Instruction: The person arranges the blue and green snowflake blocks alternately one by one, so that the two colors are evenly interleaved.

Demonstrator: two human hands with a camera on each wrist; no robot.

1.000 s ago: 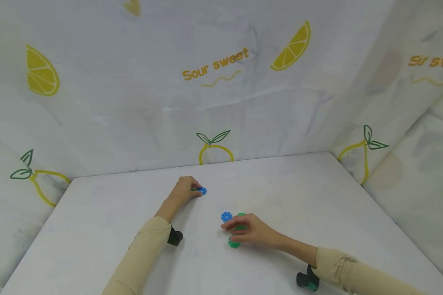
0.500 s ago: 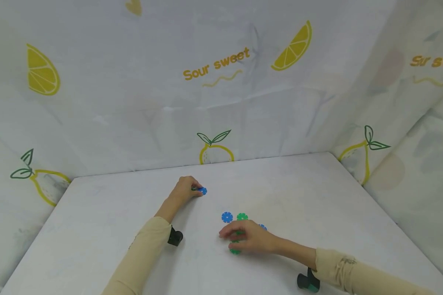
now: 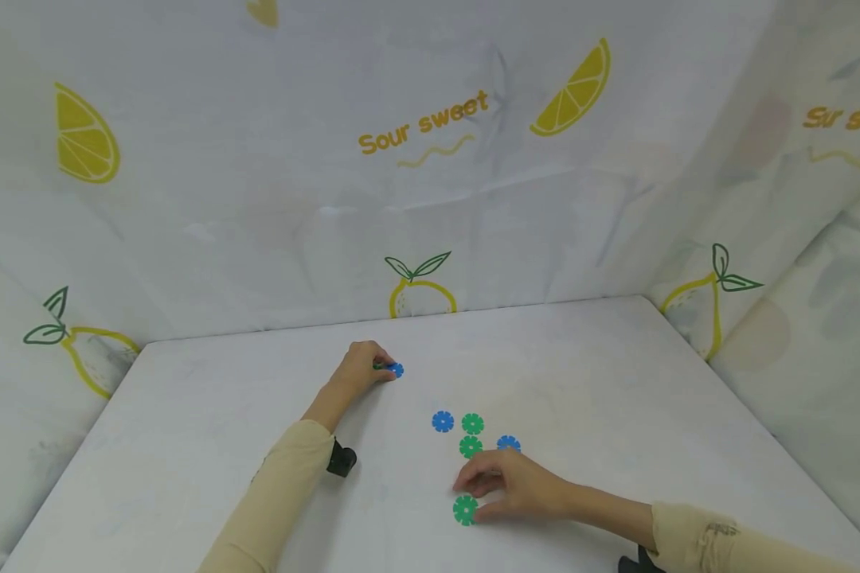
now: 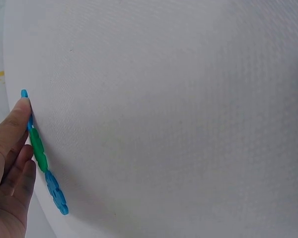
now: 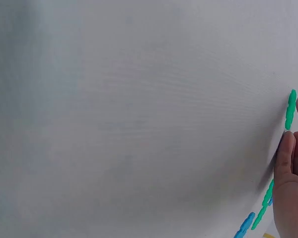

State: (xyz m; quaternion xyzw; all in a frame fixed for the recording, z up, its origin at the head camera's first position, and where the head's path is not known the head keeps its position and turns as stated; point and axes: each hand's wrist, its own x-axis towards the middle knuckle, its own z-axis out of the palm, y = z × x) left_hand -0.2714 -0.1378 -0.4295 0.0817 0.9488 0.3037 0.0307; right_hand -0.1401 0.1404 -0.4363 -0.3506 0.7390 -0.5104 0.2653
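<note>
My left hand [image 3: 361, 368] pinches a short chain of flat, notched snowflake discs above the table. In the left wrist view, its thumb presses on a blue disc [image 4: 24, 93]. A green disc [image 4: 38, 149] and another blue disc [image 4: 56, 193] follow in line. My right hand [image 3: 523, 487] is low over the table, fingers loosely bent, thumb tip at the edge of a loose green disc [image 3: 465, 510]. Beyond its fingers lie two green discs, a nearer one [image 3: 471, 446] and a farther one [image 3: 472, 423]. A blue disc [image 3: 442, 422] lies left of them; another blue disc [image 3: 509, 444] is partly behind the hand.
The white table [image 3: 588, 374] reaches back to a hanging white cloth [image 3: 272, 263] printed with lemons and lettering. Dark wrist-worn devices, one on the left [image 3: 342, 458] and one on the right [image 3: 639, 562], hang below the forearms.
My right hand has moved toward the front and slightly right, and the nearest green disc has moved with it. More of the other discs is uncovered. My left hand has stayed put.
</note>
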